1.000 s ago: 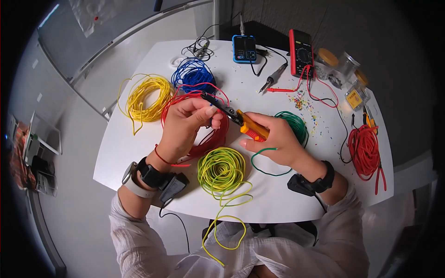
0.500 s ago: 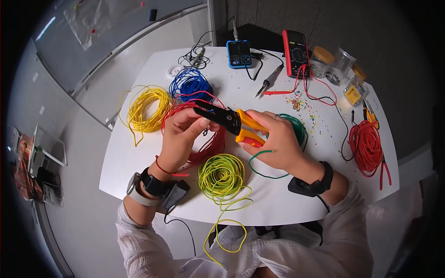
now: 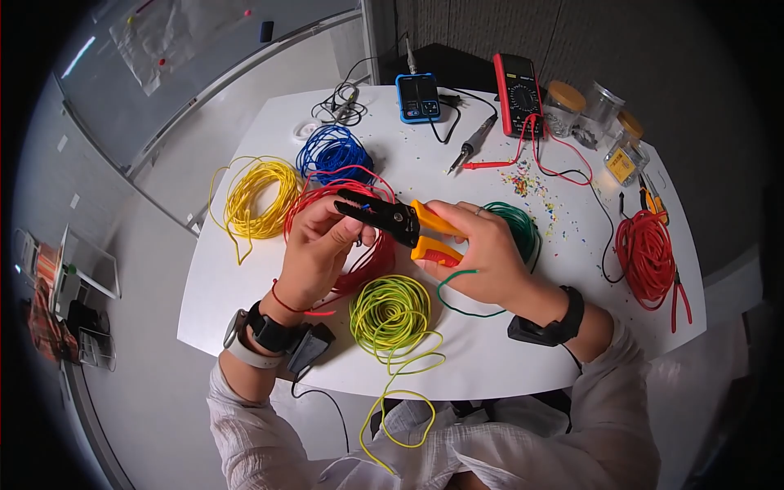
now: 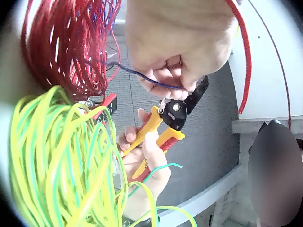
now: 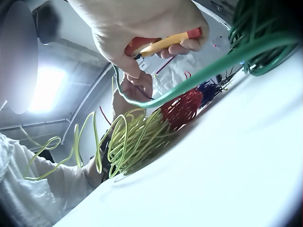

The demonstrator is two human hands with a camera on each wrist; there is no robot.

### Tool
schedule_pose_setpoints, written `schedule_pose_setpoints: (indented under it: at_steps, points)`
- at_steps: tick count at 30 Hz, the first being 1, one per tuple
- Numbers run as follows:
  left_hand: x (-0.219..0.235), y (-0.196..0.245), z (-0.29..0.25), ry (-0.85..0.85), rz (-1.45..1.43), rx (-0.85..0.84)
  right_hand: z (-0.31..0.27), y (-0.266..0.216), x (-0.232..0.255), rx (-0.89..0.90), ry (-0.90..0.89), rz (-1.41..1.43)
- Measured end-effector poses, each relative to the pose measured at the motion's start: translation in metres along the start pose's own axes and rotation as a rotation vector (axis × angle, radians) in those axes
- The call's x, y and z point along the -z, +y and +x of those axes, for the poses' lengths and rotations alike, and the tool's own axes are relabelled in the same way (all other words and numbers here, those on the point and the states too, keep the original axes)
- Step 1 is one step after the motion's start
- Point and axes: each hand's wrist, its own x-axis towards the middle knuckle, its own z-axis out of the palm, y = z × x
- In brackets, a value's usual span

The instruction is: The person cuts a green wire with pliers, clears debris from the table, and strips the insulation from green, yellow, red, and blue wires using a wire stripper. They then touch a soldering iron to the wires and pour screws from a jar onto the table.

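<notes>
One blue wire (image 4: 151, 80) is pinched in the left hand (image 3: 314, 251); the right hand (image 3: 492, 255) grips partly spread pliers (image 3: 385, 219). Lining up seems the step; squeezing next calls for steadiness.

No text is legible; marks on the multimeter (image 3: 520, 96) and yellow jar label (image 3: 621, 167) are too small.

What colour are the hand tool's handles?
The handles are yellow and red, clearest in the left wrist view.

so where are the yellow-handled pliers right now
In the head view, the pliers are near the middle, between the left hand and the right hand that grips them, pictured just above the yellow-green wire coil.
</notes>
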Motion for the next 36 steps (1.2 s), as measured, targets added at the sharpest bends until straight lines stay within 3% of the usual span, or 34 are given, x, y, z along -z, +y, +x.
schedule_pose_setpoints:
  at_steps: [5, 7, 17, 19, 22, 25, 36]
  points:
    - [0.0, -0.001, -0.001, 0.042, -0.059, 0.068, -0.002, -0.001, -0.004, -0.05, -0.014, 0.175]
    - [0.0, -0.002, -0.001, 0.036, -0.06, 0.065, -0.001, -0.007, 0.0, -0.203, -0.152, 0.254]
    - [0.0, -0.006, -0.001, 0.047, -0.063, 0.038, -0.001, -0.006, -0.001, -0.128, -0.106, 0.128]
    - [-0.001, -0.005, -0.001, 0.052, -0.059, 0.04, -0.001, -0.002, -0.005, -0.053, -0.014, 0.133]
    - [-0.001, -0.006, -0.001, 0.06, -0.061, 0.042, -0.001, -0.005, -0.001, -0.114, -0.102, 0.091]
    - [-0.002, -0.006, -0.001, 0.06, -0.071, 0.041, -0.001, -0.003, -0.005, -0.053, -0.011, 0.105]
    - [-0.008, 0.0, -0.002, 0.037, 0.006, 0.043, -0.001, -0.004, -0.002, -0.1, -0.081, 0.09]
